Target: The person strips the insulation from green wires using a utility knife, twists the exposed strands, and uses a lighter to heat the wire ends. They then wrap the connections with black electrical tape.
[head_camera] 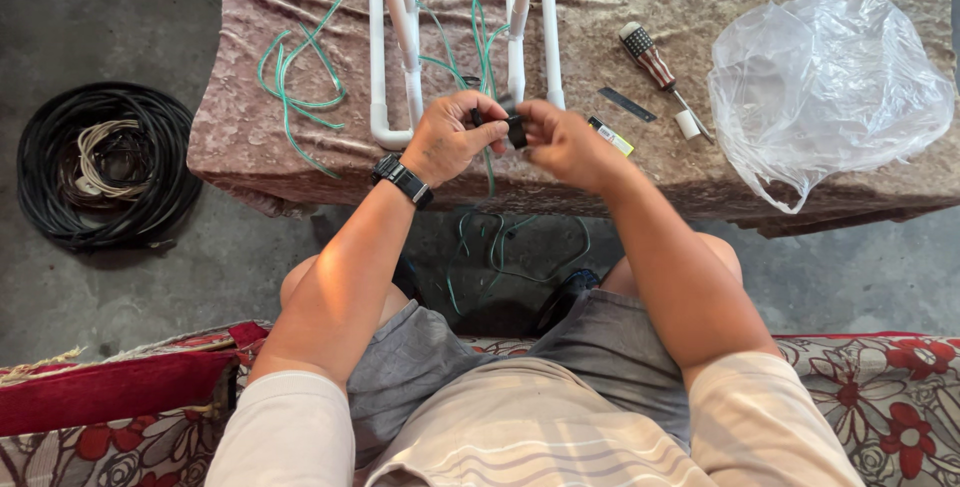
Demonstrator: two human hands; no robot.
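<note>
Both your hands pinch one small black part [514, 130] above the worktop [250, 147] edge: left hand [452, 137] grip clenched on it, right hand [565, 144] likewise. Keep green wire [489, 162] slack; brace wrists.

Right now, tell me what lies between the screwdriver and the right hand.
In the head view, a flat dark strip lies between the screwdriver and the right hand.

both bare forearms reach forward and converge; the left hand [450, 137] and right hand [565, 144] meet, fingers curled and pinching together.
</note>
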